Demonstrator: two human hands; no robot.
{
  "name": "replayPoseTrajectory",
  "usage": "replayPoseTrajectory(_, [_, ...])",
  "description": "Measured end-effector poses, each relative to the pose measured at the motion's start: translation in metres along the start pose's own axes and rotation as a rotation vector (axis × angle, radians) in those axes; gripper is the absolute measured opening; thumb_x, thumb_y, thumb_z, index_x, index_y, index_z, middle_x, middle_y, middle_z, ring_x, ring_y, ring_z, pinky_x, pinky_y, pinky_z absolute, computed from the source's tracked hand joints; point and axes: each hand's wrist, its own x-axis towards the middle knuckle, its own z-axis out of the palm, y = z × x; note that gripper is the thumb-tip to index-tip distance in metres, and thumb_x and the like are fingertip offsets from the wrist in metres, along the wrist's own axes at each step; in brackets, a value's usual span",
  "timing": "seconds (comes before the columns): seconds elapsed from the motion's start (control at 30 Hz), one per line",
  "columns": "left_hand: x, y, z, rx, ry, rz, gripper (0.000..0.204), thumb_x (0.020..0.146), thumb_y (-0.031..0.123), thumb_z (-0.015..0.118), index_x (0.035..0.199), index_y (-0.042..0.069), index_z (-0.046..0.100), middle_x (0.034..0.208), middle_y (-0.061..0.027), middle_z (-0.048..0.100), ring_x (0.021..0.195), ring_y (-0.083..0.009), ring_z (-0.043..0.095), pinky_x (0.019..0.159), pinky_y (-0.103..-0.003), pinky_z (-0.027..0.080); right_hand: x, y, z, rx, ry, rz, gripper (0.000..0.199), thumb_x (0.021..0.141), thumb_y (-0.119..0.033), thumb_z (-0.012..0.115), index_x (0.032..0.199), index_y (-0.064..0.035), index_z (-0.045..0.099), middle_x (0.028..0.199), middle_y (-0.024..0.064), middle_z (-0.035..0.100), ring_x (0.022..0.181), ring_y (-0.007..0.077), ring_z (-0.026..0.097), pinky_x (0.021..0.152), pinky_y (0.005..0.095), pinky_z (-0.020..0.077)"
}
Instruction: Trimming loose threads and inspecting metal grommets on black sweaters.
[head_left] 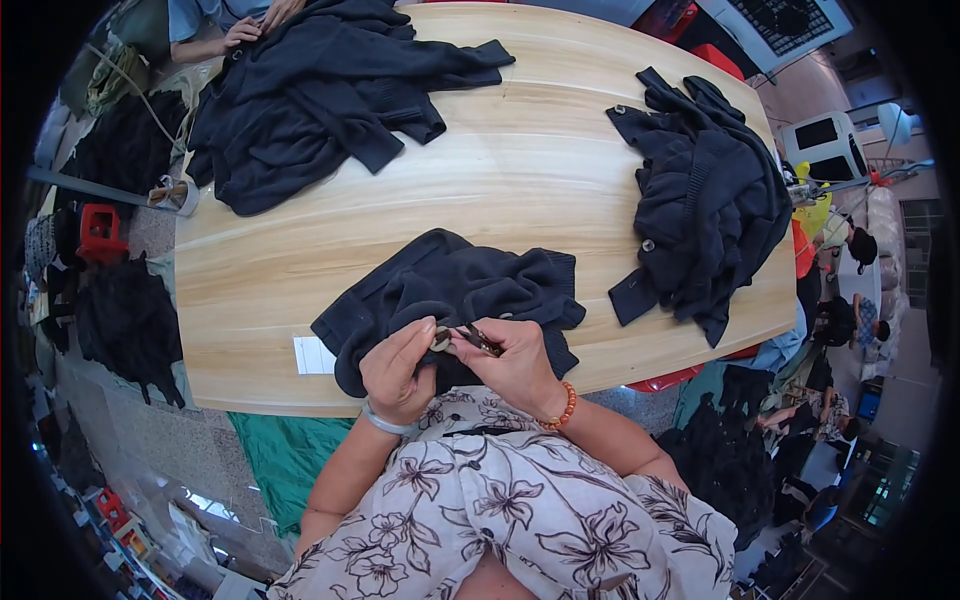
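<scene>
A dark navy knit garment (460, 275) lies bunched on the table's near edge, right in front of me. My left hand (398, 372) pinches its edge beside a pale round button (440, 341). In my right hand (518, 362) is a small dark tool (484, 343), which looks like thread snips; the fingers hide most of it. Its tip and my right fingertips are close to the button, nearly meeting my left fingertips. Whether the tool touches the thread is too small to tell.
The wooden table (520, 170) also bears a dark garment pile (700, 190) at right and another pile (310, 90) at far left, where a person's hands (255, 28) work. A white paper slip (313, 356) lies left of my garment. A cup (174, 195) hangs by the left edge.
</scene>
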Motion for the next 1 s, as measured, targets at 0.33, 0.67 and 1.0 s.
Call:
replayPoseTrajectory(0.33, [0.002,-0.001,0.014,-0.302,0.063,-0.225,0.045,0.064,-0.015,0.054,0.106,-0.004,0.067,0.1,-0.0193,0.07,0.089,-0.0287,0.07,0.082,-0.031,0.054,0.01,-0.003,0.004,-0.19,0.036,-0.629,0.025,0.064,0.003,0.074,0.085,-0.0054,0.065,0.063,0.0022,0.053,0.047,0.0126,0.047,0.045,0.0256,0.0365])
replayPoseTrajectory(0.67, [-0.01,-0.008,0.014,-0.82,0.163,-0.597,0.025,0.086,-0.01,0.06,0.11,-0.005,0.065,0.106,-0.0161,0.068,0.097,-0.0213,0.066,0.088,-0.03,0.051,0.0,-0.016,-0.032,-0.394,-0.152,-0.227,0.031,0.085,-0.021,0.072,0.105,-0.0012,0.06,0.074,0.0081,0.057,0.059,0.0208,0.056,0.056,0.0315,0.0448])
replayPoseTrajectory(1.0, [0.001,-0.001,0.009,-0.728,0.059,-0.499,0.025,0.084,-0.011,0.061,0.108,-0.006,0.066,0.104,-0.0155,0.069,0.096,-0.0207,0.066,0.086,-0.03,0.052,0.009,-0.019,-0.032,-0.567,-0.253,-0.307,0.027,0.089,-0.024,0.067,0.097,-0.002,0.054,0.071,0.0119,0.059,0.063,0.0315,0.061,0.056,0.0384,0.0457])
